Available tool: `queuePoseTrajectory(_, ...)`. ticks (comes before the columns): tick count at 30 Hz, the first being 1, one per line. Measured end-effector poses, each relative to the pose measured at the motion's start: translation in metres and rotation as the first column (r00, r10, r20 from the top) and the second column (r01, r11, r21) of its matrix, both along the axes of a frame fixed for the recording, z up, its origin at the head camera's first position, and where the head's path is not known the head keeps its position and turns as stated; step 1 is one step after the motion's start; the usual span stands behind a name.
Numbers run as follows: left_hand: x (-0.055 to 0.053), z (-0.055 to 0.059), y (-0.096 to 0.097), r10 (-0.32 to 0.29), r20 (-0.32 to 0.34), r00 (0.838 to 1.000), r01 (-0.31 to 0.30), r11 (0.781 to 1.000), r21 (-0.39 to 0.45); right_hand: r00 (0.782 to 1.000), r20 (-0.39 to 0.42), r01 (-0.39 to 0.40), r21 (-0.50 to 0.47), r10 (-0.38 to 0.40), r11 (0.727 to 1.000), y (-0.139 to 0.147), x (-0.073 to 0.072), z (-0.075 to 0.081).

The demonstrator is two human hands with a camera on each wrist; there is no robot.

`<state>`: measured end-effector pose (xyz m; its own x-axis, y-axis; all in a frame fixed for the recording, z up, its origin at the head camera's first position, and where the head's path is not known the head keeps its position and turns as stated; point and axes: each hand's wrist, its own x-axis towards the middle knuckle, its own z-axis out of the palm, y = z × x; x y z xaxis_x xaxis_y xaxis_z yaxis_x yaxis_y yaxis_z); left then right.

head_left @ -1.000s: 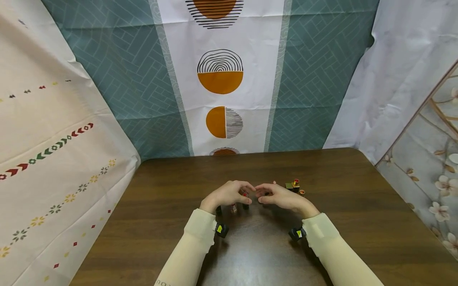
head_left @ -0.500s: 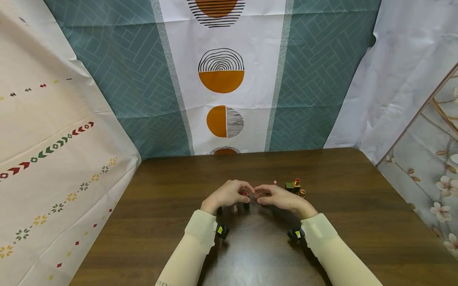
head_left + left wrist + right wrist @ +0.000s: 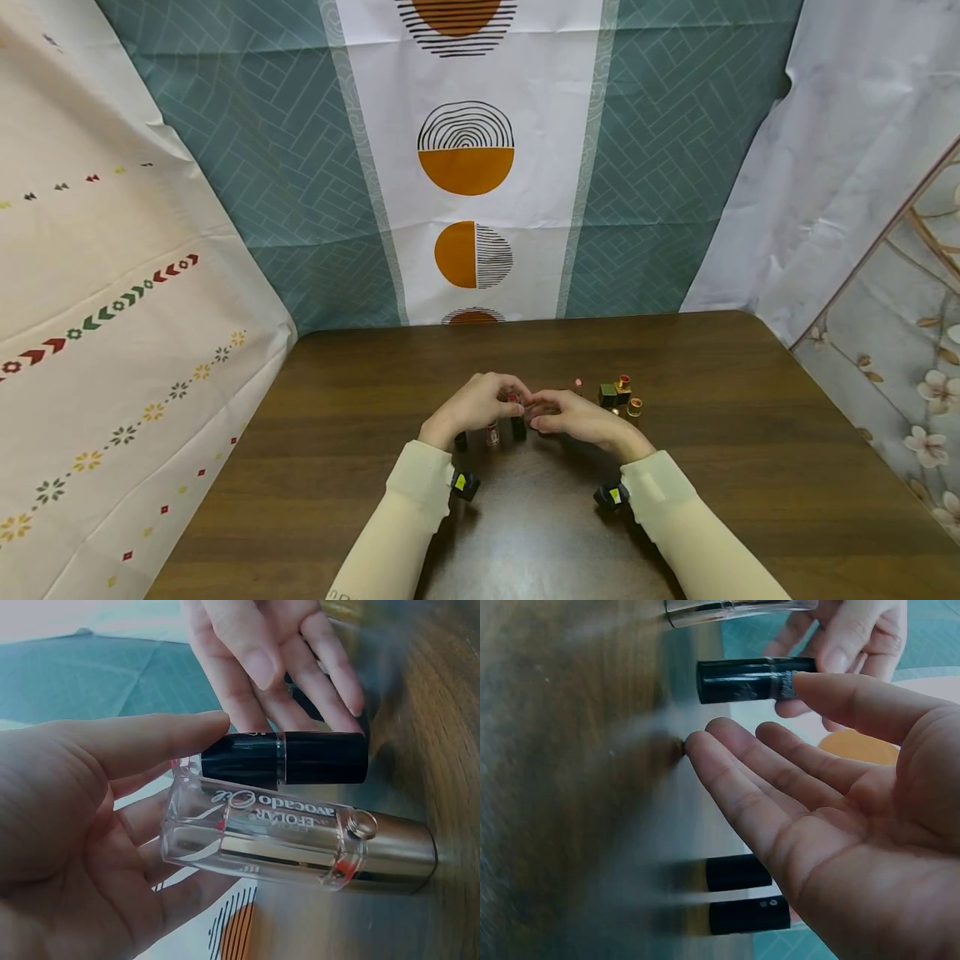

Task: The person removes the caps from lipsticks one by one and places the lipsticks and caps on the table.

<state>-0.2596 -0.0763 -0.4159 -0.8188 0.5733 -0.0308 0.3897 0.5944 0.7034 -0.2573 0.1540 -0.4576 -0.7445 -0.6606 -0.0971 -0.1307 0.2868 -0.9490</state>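
My left hand point(image 3: 480, 408) reaches over a small group of lipsticks. Its thumb and fingers pinch the upper end of an upright black lipstick tube point(image 3: 322, 757), whose top shows clear with some red. Right beside it stands a clear and gold lipstick point(image 3: 292, 840) with lettering on its side. Opposite, my right hand point(image 3: 577, 417) is spread with relaxed, gently bent fingers, nothing in its palm. In the right wrist view the thumb tip of my right hand point(image 3: 832, 817) overlaps the upper part of the black tube, and its other fingers lie alongside. A dark base shows behind those fingers, mostly hidden.
Another black tube point(image 3: 461, 442) stands under my left wrist. Right of my right hand are a dark square-topped piece point(image 3: 607, 395), a gold one with a red top point(image 3: 623, 385) and a small gold cylinder point(image 3: 635, 407). Everything stands on a brown wooden table point(image 3: 360, 517).
My right hand has shifted slightly left, nearer the black lipstick tube and my left hand. The small gold pieces at right show more fully. My left hand stays nearly in place.
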Motion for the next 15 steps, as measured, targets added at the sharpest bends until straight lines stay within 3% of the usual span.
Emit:
queuePoseTrajectory(10, 0.0024, 0.0046, 0.0013, 0.041, -0.023, 0.999, -0.039, 0.995, 0.088, 0.999, 0.005, 0.051, -0.034, -0.051, 0.998, -0.0081, 0.0020, -0.0023)
queuePoseTrajectory(15, 0.0024, 0.0034, 0.0021, 0.115, -0.031, 0.993, -0.109, 0.982, 0.157, 0.994, -0.007, 0.104, -0.059, -0.105, 0.993, -0.0108, 0.0031, 0.0005)
